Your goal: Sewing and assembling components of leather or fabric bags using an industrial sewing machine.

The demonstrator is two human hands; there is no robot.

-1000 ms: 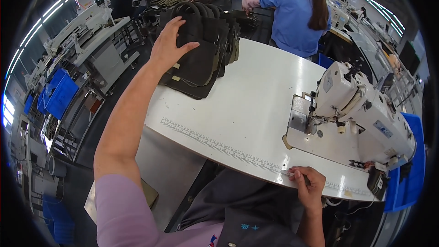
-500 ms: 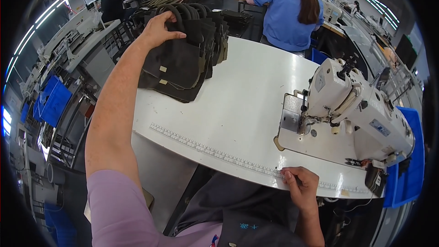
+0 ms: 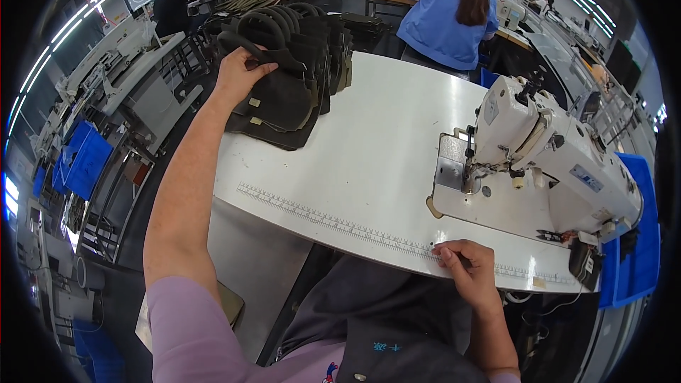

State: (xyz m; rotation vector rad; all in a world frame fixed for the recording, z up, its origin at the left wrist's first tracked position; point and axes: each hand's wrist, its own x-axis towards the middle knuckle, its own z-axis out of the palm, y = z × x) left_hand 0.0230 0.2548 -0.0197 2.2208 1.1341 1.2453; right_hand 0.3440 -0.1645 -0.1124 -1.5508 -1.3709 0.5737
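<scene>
A stack of dark olive fabric bag panels with padded loop handles stands at the far left of the white table. My left hand is closed on the nearest bag panel, thumb against its upper edge below the handle. That panel's handle leans toward me, away from the other handles. Small pale tabs show on the panels' lower part. My right hand rests at the table's front edge, thumb and forefinger pinched together beside the printed ruler. Whatever those fingers hold is too small to name.
A white sewing machine stands on the table's right side, with a blue bin beyond it. A person in a blue shirt sits past the far edge. Another person in black works at the back left.
My left hand has come down and slightly toward me, from the loop handle to the panel's upper edge. The nearest handle has tilted out from the stack. My right hand keeps its pinch.
</scene>
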